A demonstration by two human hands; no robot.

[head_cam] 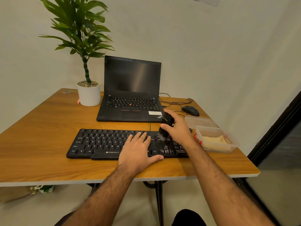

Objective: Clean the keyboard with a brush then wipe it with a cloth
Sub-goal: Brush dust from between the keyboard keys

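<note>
Wooden desk: left hand flat on black keyboard, right hand grips brush

The keyboard is showing the brand ZEBRONICS in white on its front edge, just below the space bar, with a small logo mark to the left of the word. Its keys are carrying white legends: Q W E R T Y along 1 row, A S D F G H J below it, Z X C V B N under that, and Ctrl and Alt at the bottom left corner. The laptop is bearing a white sticker on its palm rest, but its print is reading too small to make out.
</note>
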